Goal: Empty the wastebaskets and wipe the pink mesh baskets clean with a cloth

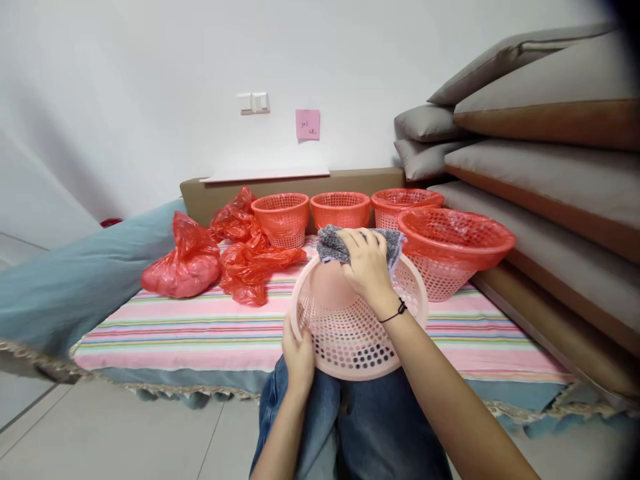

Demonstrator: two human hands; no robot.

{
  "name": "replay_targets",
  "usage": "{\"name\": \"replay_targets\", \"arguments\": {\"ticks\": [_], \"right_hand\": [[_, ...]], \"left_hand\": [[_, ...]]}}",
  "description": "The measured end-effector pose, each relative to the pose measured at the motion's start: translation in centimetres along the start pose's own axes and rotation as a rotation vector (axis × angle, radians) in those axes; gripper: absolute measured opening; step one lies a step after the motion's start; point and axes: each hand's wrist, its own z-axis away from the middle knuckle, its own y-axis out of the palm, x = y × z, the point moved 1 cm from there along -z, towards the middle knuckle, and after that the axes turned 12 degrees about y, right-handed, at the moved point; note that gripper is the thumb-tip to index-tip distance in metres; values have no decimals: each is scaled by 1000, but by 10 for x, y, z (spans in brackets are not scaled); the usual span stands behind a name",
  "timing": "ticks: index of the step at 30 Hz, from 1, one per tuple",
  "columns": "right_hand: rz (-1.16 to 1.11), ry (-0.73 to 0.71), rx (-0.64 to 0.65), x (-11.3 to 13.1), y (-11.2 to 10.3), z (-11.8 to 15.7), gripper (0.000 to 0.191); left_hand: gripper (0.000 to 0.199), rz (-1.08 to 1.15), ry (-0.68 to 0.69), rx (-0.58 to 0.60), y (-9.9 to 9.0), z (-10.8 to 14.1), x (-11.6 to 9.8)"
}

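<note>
- While the left hand (299,357) grasps the near-left rim of the pink basket (345,333), thumb inside and fingers hidden behind the wall, the basket is tilted with its mouth toward the person, above the knees of the blue jeans (383,427).
- The right hand's grip is on a grey cloth (331,243), fingers spread flat over it, pressing it against the far rim; the wrist wears a black band (395,311).
- To wipe well, I would keep the cloth folded over the lip so that both faces get rubbed, and turn the basket with the left hand in short steps rather than stretch the right arm farther.
- Light pressure should suit the perforated wall (loose cloth could snag in the holes), and the solid base probably takes a firmer, circular rub.
- The tightest side is the right: the nearest red-lined basket (435,270) stands just beside the pink rim, and I cannot tell whether they touch.
- Behind the cloth stand the middle red-lined basket (341,208) and its neighbours, so a far-reaching stroke could bump them.
- On the left, a stretch of striped cover (200,333) gives more elbow room, with the knotted red bag (183,267) well apart from the basket.
- Toward the person, the cover's front edge ends near the knees; the lap looks like the basket's main support.
</note>
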Motion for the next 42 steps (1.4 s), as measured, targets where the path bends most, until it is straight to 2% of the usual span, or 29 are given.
{"name": "replay_targets", "arguments": {"ticks": [3,5,7,11,15,18,22,25,28,30,34,38,42], "right_hand": [[-8,162,-44,-14,-9,5,48],[-23,266,-45,-25,-13,13,42],[-40,325,-41,-35,-15,21,40],[-28,262,-95,-38,-9,29,51],[7,56,-66,-21,0,19,63],[4,-9,-23,-18,5,11,62],[14,149,-98,-37,5,8,53],[36,253,-134,-50,-3,8,46],[45,307,-87,-51,-13,9,41],[21,326,-28,-50,-18,14,36],[-90,337,22,-51,-20,31,34],[-80,341,-35,-49,-18,41,37],[11,182,-38,-25,-9,30,49]], "left_hand": [[44,-43,161,-16,-11,-46,-10],[36,-98,292,130,-18,-78,-19],[38,-148,391,291,-21,-102,-27],[47,-232,477,493,-8,-122,-42],[50,-235,506,591,10,-128,-55],[54,-220,496,591,12,-124,-53],[55,-253,359,418,7,-91,-30],[41,-262,252,311,3,-67,-14],[37,-254,241,267,-4,-70,-13],[41,-236,280,300,-13,-86,-18],[48,-183,336,496,-26,-116,-28],[56,-202,363,544,-22,-118,-34],[62,-208,370,550,-16,-113,-33]]}}
